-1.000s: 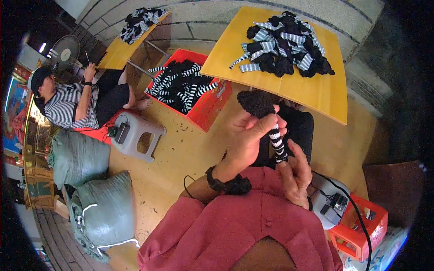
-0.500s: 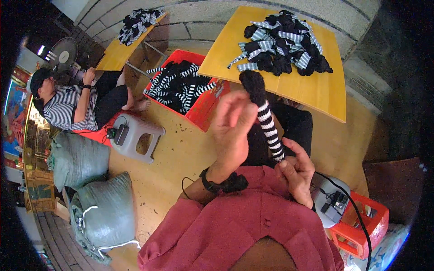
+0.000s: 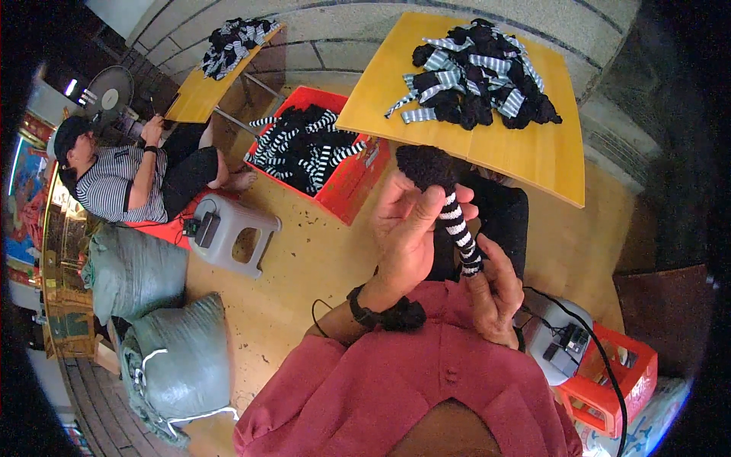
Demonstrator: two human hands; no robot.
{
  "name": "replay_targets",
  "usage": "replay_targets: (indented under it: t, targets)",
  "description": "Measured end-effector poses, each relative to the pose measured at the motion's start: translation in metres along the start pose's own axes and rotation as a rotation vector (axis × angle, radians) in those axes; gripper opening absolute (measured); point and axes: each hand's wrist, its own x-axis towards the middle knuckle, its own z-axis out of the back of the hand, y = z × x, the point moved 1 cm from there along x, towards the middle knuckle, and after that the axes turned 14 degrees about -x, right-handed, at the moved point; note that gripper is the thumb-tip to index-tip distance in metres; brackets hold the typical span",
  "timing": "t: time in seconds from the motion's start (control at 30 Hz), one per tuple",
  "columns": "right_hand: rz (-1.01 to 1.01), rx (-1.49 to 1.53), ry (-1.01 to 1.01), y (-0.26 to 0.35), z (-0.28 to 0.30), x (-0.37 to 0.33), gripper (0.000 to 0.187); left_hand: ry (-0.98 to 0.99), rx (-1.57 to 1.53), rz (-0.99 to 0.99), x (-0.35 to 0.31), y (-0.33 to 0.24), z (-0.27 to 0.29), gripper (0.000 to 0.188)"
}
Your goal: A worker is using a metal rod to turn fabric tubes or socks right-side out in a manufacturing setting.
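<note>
A black-and-white striped knitted tube (image 3: pixel 458 231) with a bunched black end is stretched between my hands above my lap. My left hand (image 3: pixel 406 247) is closed around its upper part, the thumb in front just below the black end and fingertips showing behind. At the lower end, my right hand (image 3: pixel 496 295) pinches the tube between thumb and fingers. A black fuzzy band (image 3: pixel 400 314) lies against my left wrist, next to a dark wristband (image 3: pixel 359 305).
A yellow table (image 3: pixel 373 114) ahead bears a pile of striped knitted pieces (image 3: pixel 480 76). Left of it, a red crate (image 3: pixel 346 199) holds more. Another person (image 3: pixel 126 179) sits at far left near a grey stool (image 3: pixel 236 228) and stuffed sacks (image 3: pixel 183 358). A red stool (image 3: pixel 620 365) stands at right.
My left hand has gone from loosely raised beside the tube to gripping it below the black end. That end has bunched up and dropped slightly. My right hand keeps hold of the lower end.
</note>
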Motion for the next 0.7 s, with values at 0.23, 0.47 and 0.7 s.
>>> replay_targets:
  t: [0.23, 0.47, 0.7]
  targets:
    - [-0.425, 0.667, 0.243, 0.003, 0.008, 0.006, 0.043, 0.048, -0.072, 0.096, -0.001, 0.000, 0.007, 0.016]
    - [-0.070, 0.073, 0.217, -0.001, 0.016, 0.013, 0.045, 0.073, -0.097, 0.125, 0.010, -0.011, 0.004, 0.017]
    - [0.076, -0.125, 0.111, 0.007, 0.018, 0.026, 0.052, 0.188, 0.019, 0.263, -0.002, 0.000, 0.000, 0.019]
